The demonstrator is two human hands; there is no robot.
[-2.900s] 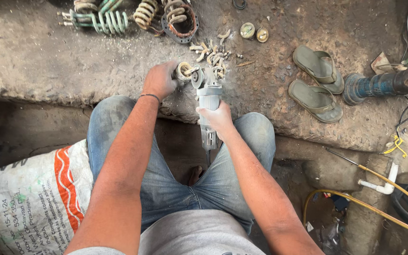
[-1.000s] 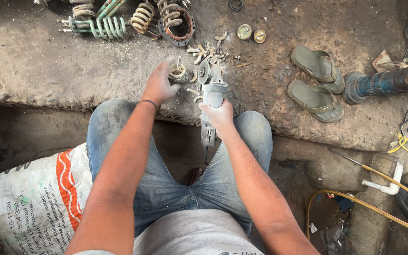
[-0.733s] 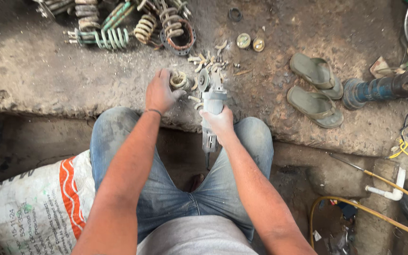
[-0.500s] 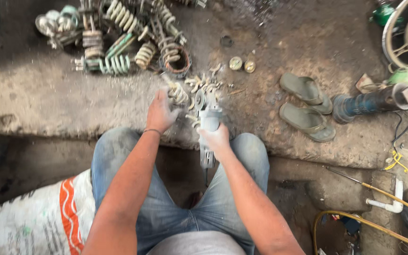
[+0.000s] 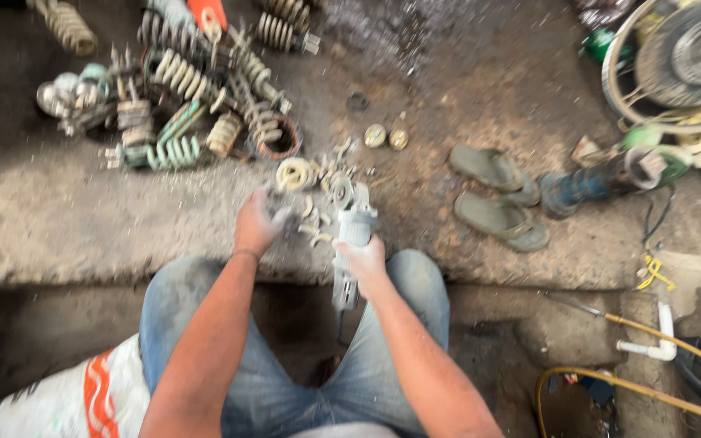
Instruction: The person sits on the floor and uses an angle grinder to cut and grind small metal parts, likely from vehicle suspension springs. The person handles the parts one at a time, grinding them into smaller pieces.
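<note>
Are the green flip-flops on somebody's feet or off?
Off. Both flip-flops lie side by side on the dirty concrete floor with no feet in them, to the right of the grinder.

Bare concrete slab (image 5: 75, 219) lies open to the left of the left hand (image 5: 255, 225), with room to pass. Far and left, a heap of coil springs (image 5: 196, 105) blocks the way. Small metal scraps (image 5: 318, 199) and a pale ring (image 5: 294, 173) crowd the spot just beyond the hands. The right hand (image 5: 364, 261) grips a grinder (image 5: 348, 243), which fills the gap between the knees. To the right, open slab runs up to a pair of sandals (image 5: 496, 195); past them stands a blue tool (image 5: 590, 182). Near right, hoses (image 5: 651, 389) clutter the floor.
</note>
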